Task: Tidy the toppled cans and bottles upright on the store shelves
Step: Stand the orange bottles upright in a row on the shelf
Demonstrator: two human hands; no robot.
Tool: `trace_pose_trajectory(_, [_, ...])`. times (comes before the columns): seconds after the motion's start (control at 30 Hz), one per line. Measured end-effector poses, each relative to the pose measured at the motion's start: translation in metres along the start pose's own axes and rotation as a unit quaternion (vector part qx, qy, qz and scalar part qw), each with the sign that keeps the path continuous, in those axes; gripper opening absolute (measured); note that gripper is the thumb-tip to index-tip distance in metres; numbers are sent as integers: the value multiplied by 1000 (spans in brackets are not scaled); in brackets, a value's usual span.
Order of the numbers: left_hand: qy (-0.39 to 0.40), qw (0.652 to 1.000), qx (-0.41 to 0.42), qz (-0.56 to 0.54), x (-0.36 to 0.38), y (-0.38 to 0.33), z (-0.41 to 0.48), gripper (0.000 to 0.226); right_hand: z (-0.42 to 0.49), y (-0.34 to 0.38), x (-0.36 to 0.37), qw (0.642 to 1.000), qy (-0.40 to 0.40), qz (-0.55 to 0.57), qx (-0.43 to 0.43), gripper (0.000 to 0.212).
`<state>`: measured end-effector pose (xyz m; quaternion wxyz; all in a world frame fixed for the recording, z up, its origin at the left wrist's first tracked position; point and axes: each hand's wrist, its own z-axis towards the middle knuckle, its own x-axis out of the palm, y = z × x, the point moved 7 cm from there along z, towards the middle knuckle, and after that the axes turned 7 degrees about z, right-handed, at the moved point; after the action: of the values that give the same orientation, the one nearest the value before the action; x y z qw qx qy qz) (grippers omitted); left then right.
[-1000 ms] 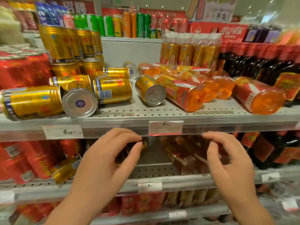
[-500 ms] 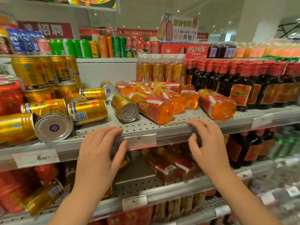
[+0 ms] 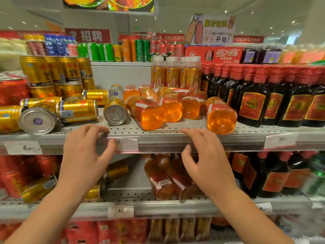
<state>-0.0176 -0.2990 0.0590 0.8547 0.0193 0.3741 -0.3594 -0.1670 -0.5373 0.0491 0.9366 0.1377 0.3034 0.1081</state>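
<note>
Looks barely begun; toppled gold cans (image 3: 77,110) at left and orange bottles (image 3: 149,113) at centre of the middle shelf (image 3: 175,136), none righted yet; more lying on the lower shelf (image 3: 158,208). Left hand (image 3: 84,155) and right hand (image 3: 207,161) at the near edge, fingers loosely curled, gripping nothing. Upright gold stacks (image 3: 52,71) far left, dark bottles (image 3: 255,103) right; leaves little room for standing things.

A cartoon juice sign (image 3: 212,29) stands above grey perforated shelving (image 3: 158,146). Behind it runs a red banner (image 3: 173,37); above it, small lights (image 3: 226,11) dot the pale ceiling (image 3: 193,6).
</note>
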Motion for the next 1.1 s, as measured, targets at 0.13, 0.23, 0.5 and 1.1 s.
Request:
trace_pose_trajectory(0.13, [-6, 1000, 17, -14, -11, -49, -7, 21, 7, -23, -47, 998, -40, 41, -26, 42])
trace_pose_trajectory(0.23, [25, 996, 77, -46, -13, -101, -7, 17, 27, -35, -79, 995, -86, 43, -22, 41])
trace_pose_trajectory(0.5, [150, 971, 104, -152, 31, -200, 54, 20, 58, -91, -65, 960, 95, -25, 263, 76])
trace_pose_trajectory(1.1, [280, 822, -47, -493, 104, -223, 68, 46, 45, -93, -60, 922, -12, 330, 204, 59])
